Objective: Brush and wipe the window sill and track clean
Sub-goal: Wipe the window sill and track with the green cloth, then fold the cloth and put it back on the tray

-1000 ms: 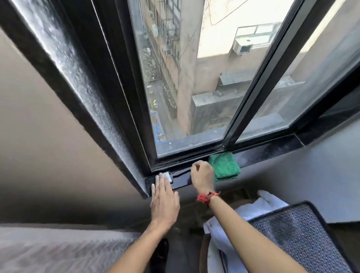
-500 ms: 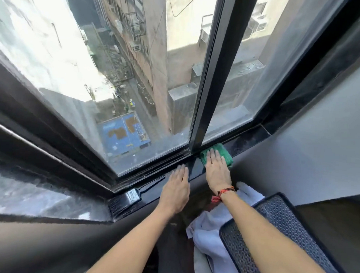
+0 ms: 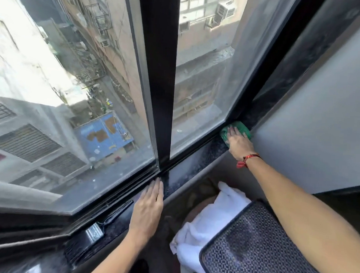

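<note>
The green cloth (image 3: 237,130) is pressed flat onto the dark sill (image 3: 194,166) at its far right end, in the corner against the grey wall (image 3: 322,114), by the right hand (image 3: 238,142) (fingers extended, palm down, nothing gripped). The left hand (image 3: 148,207) is laid open and flat on the sill near the central frame post (image 3: 157,72), with its fingertips at the edge of the track (image 3: 117,197). The brush (image 3: 99,228) is left lying on the sill, just beside the left hand, unheld. A white towel (image 3: 208,219) and a patterned cushion (image 3: 256,249) are located below the sill.
</note>
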`<state>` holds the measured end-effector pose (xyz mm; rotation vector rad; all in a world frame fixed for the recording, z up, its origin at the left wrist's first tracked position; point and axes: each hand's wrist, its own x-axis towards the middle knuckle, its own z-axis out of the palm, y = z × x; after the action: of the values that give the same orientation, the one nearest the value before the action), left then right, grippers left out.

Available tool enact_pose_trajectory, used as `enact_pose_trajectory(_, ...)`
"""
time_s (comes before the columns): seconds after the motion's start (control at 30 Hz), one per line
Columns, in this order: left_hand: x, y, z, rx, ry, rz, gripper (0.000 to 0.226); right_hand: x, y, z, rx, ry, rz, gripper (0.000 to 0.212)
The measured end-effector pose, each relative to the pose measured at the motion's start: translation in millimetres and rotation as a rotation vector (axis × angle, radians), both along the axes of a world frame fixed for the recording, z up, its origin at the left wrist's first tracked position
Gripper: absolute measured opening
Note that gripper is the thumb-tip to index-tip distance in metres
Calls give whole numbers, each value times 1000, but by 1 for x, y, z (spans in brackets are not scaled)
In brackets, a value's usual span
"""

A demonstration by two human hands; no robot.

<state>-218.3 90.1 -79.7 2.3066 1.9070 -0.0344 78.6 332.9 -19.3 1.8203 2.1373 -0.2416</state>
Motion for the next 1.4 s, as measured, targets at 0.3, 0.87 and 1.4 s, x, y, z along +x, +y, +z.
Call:
enact_pose_trajectory(0.3, 1, -1, 20, -25, -27, 16, 69, -63, -108, -25, 38, 284, 156, 86)
enact_pose_trajectory(0.87, -7, 6, 54, -13, -219, -84, 68, -157, -193, 3, -121, 1696, -1444, 32)
enact_pose_trajectory(1.4, 141, -75, 47, -109, -160, -635, 64, 0, -351, 14, 260, 1478, -1507, 5)
